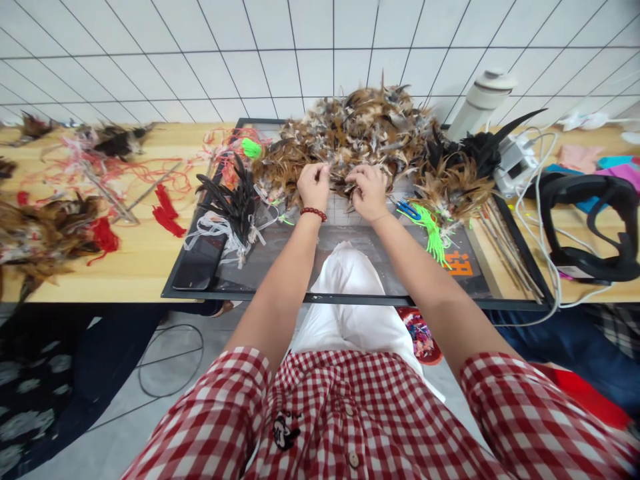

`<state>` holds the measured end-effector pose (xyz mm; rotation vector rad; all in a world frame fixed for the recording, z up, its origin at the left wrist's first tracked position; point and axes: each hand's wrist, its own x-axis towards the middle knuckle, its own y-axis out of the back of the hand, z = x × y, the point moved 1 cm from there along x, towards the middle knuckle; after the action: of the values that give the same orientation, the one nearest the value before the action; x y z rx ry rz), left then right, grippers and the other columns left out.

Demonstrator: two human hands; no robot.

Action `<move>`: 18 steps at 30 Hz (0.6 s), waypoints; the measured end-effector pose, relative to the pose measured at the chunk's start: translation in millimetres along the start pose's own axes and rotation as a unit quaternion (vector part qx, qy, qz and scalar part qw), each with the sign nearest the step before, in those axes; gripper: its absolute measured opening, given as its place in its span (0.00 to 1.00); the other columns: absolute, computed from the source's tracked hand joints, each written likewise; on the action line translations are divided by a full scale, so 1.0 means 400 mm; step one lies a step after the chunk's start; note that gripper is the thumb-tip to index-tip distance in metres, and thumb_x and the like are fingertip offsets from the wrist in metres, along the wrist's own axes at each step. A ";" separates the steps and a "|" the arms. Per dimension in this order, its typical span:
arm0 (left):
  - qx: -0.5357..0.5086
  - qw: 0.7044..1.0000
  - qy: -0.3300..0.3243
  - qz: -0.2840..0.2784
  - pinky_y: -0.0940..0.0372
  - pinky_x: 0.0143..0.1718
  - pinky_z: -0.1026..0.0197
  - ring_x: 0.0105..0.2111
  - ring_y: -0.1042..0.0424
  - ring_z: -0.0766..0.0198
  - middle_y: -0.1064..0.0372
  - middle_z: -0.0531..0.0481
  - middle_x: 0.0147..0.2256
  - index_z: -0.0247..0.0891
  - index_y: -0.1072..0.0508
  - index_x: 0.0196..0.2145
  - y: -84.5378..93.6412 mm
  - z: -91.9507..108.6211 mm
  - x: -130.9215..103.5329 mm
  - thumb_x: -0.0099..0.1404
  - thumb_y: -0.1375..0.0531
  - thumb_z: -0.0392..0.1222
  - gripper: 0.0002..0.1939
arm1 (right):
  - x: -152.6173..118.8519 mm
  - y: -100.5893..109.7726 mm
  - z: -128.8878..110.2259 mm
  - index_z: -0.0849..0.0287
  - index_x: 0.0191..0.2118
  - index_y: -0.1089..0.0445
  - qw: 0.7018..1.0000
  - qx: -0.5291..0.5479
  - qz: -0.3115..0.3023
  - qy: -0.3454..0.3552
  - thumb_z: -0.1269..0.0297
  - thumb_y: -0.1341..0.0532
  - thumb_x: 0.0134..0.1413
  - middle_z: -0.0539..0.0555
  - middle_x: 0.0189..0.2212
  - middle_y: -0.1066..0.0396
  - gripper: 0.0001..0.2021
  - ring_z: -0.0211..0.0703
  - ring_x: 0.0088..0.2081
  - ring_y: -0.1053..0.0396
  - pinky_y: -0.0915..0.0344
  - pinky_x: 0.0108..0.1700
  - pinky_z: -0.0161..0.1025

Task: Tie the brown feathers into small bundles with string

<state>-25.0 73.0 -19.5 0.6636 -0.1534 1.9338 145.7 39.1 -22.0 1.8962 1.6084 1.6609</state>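
A large heap of brown feathers [365, 127] lies at the back of the black-edged tray [280, 298]. At the heap's front edge, my left hand [315, 188] has its fingers curled together; whatever is between them is too small to name. My right hand [369, 192] is close beside it, fingers bent and pressed together over the feathers, with their grip hidden. Black feathers [234, 200] with white ties are left of my hands. Right of them lie a bright green thread bundle [434, 233] and a blue tool [409, 211].
A phone [197, 263] rests on the tray's left corner. A pale bottle [480, 103], a white charger [515, 163] with cables and a black headset-like frame [590, 227] are at the right. Red threads [167, 212] and more feathers lie left. People sit on both sides.
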 end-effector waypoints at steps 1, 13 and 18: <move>-0.012 1.000 0.006 0.002 0.32 0.53 0.57 0.42 0.23 0.59 0.21 0.47 0.36 0.41 0.22 0.30 0.000 -0.002 0.003 0.68 0.37 0.48 0.11 | -0.002 0.002 -0.003 0.53 0.44 0.25 1.000 -0.006 -0.003 -0.006 0.68 0.43 0.59 0.59 0.52 0.27 0.12 0.58 0.57 0.34 0.40 0.59 0.60; -0.245 0.941 0.189 -0.137 0.27 0.39 0.62 0.31 0.24 0.67 0.20 0.51 0.30 0.39 0.16 0.32 -0.064 0.041 -0.047 0.58 0.27 0.43 0.07 | 0.025 -0.061 0.065 0.53 0.46 0.30 0.924 0.340 0.127 -0.121 0.40 0.37 0.60 0.51 0.37 0.24 0.21 0.42 0.40 0.26 0.27 0.49 0.44; -0.289 0.919 0.227 -0.146 0.27 0.42 0.61 0.32 0.23 0.68 0.18 0.51 0.33 0.39 0.16 0.32 -0.062 0.048 -0.054 0.55 0.25 0.43 0.08 | 0.028 -0.063 0.055 0.52 0.42 0.36 0.896 0.395 0.119 -0.163 0.41 0.32 0.54 0.46 0.31 0.27 0.23 0.37 0.34 0.25 0.26 0.42 0.38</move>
<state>10.6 59.5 -19.1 -0.1558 -0.2992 1.5872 145.5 69.0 -40.6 2.6345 2.1486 0.6680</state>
